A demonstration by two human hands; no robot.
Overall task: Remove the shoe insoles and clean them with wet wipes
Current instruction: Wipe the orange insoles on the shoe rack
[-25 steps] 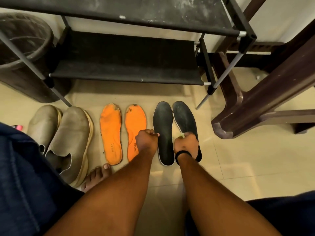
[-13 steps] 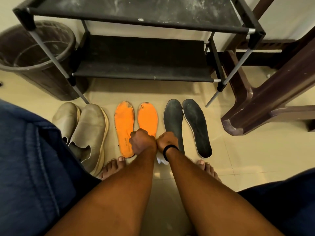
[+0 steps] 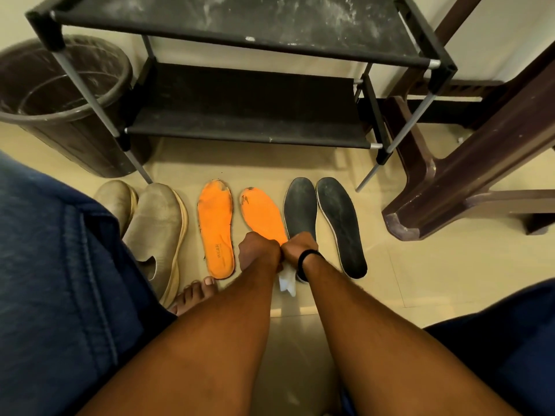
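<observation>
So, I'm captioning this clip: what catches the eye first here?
Two bright orange insoles lie side by side mid-floor, two black insoles to their right. In front of them both hands, left and right, meet over a white wet wipe. A dusty black shoe rack stands behind.

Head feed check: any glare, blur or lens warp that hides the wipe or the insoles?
Head view: warm dim light, soft glare on the floor tiles only; wide-angle warp bends the rack; orange insoles and black insoles read sharp; white wipe mostly hidden under the left hand and right hand.
</observation>
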